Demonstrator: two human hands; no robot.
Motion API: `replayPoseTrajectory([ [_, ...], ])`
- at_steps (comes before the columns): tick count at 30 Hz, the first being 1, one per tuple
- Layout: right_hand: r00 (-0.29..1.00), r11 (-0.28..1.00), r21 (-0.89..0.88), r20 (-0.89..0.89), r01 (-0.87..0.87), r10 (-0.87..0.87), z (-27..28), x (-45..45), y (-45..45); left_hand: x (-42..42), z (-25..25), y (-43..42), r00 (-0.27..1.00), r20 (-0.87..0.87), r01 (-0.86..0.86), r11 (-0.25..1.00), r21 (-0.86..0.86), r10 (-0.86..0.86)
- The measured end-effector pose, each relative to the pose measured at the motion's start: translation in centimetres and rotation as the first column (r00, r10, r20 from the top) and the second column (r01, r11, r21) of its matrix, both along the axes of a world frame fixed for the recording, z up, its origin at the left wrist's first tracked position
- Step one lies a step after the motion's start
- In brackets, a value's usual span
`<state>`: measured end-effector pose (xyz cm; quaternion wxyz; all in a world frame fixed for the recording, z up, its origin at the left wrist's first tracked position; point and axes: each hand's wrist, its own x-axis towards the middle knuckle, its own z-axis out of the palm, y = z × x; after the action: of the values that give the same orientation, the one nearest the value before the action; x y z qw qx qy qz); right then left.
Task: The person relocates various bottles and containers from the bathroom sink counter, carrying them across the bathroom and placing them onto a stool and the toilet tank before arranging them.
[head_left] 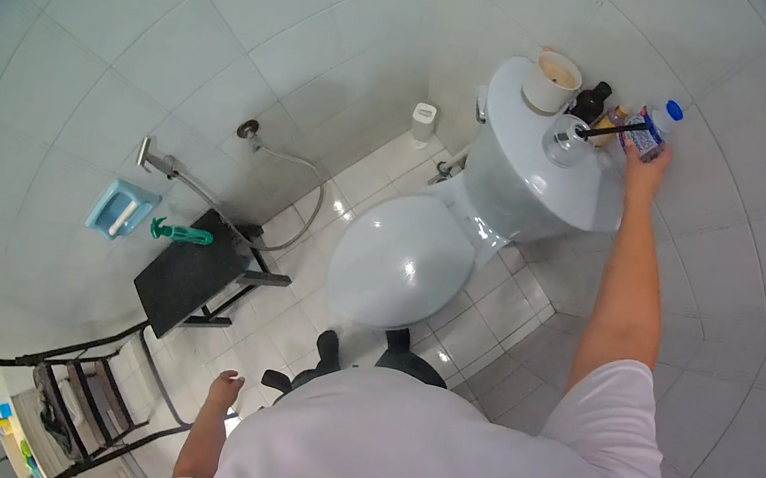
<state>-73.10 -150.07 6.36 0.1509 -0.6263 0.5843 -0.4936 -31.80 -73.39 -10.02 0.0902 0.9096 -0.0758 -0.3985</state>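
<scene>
My right hand reaches to the back right edge of the toilet tank, its fingers closed around the lower part of a clear bottle with a blue cap and a printed label. The bottle leans to the right. A dark stick-like spout crosses in front of it, rising from a clear jar-like container on the tank lid. Beside it stand a small yellowish bottle and a dark brown bottle. My left hand hangs low at my side, loosely curled with nothing seen in it.
A white cup stands on the tank lid. Below is the closed toilet seat lid. At left are a black stool with a green spray bottle, a blue soap dish, a hose and a dark-framed rack.
</scene>
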Motion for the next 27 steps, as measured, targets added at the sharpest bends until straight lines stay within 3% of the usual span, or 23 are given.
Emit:
replayPoseTrajectory([
  [4, 0.999, 0.999, 0.045, -0.045, 0.029, -0.027, 0.8, 0.3, 0.9, -3.0, 3.7, -3.0, 0.995, -0.095, -0.031, 0.996, -0.086, 0.023],
  [7, 1.0, 1.0, -0.016, -0.013, 0.023, -0.023, 0.1, -0.2, 0.7, -3.9, 3.4, -3.7, 0.987, 0.024, 0.16, 0.97, -0.185, -0.158],
  [10, 0.998, 0.996, -0.071, 0.014, -0.061, 0.062, 1.0, 0.0, 1.5, -4.5, 4.4, -4.6, 0.99, 0.037, 0.137, 0.979, -0.153, -0.133],
  [11, 0.996, 0.991, 0.1, 0.011, 0.092, -0.094, -0.6, -1.0, 0.0, -4.7, 4.6, -4.3, 0.993, 0.045, 0.118, 0.982, -0.146, -0.112],
  [12, 0.973, 0.978, -0.003, 0.104, -0.208, 0.208, -0.6, -1.6, 0.2, -5.1, 4.2, -3.4, 0.995, 0.05, 0.098, 0.981, -0.165, -0.091],
  [13, 0.976, 0.98, -0.006, -0.094, -0.198, 0.197, 2.1, 0.5, 3.2, -5.4, 5.7, -3.5, 1.0, 0.006, 0.009, 0.973, -0.23, -0.008],
  [14, 0.857, 0.938, 0.081, 0.438, -0.337, 0.27, -3.3, -3.5, -3.9, -5.4, 5.4, -3.3, 1.0, 0.019, -0.009, 0.969, -0.248, 0.014],
  [15, 0.921, 0.919, -0.167, 0.103, -0.356, 0.376, -0.1, 0.7, 1.7, -5.6, 5.5, -2.9, 0.998, -0.008, -0.067, 0.973, -0.221, 0.066],
  [16, 0.95, 0.978, 0.071, 0.262, -0.196, 0.172, 0.8, 2.3, 5.0, -5.9, 5.6, -2.3, 0.994, -0.037, -0.108, 0.974, -0.201, 0.103],
  [17, 0.996, 0.992, 0.092, 0.003, -0.088, 0.089, 3.6, 5.4, 9.7, -6.4, 5.5, -1.3, 0.987, -0.032, -0.158, 0.968, -0.196, 0.154],
  [19, 0.975, 0.963, 0.162, -0.086, 0.215, -0.204, -2.3, 3.3, 5.7, -6.7, 4.6, 0.6, 0.99, -0.039, -0.139, 0.981, -0.139, 0.135],
  [21, 0.959, 0.984, -0.077, -0.223, 0.162, -0.175, -6.4, 1.9, 8.0, -7.4, 3.6, 3.9, 0.979, -0.054, -0.202, 0.969, -0.145, 0.196],
  [23, 0.981, 0.996, -0.055, -0.18, 0.071, -0.08, -7.7, 4.4, 13.7, -8.0, 2.9, 6.5, 0.968, -0.079, -0.248, 0.958, -0.144, 0.239],
  [25, 0.831, 0.954, -0.297, -0.539, -0.031, -0.141, -12.4, 5.5, 15.9, -8.3, 1.4, 9.8, 0.95, -0.071, -0.311, 0.937, -0.16, 0.303],
  [26, 0.848, 1.0, 0.017, -0.529, -0.023, 0.028, -13.9, 6.6, 18.0, -8.7, 0.5, 11.6, 0.938, -0.071, -0.346, 0.923, -0.166, 0.339],
  [27, 0.871, 0.947, 0.321, -0.46, -0.016, 0.171, -12.8, 10.7, 23.1, -8.8, -0.6, 13.4, 0.913, -0.109, -0.406, 0.896, -0.181, 0.392],
])
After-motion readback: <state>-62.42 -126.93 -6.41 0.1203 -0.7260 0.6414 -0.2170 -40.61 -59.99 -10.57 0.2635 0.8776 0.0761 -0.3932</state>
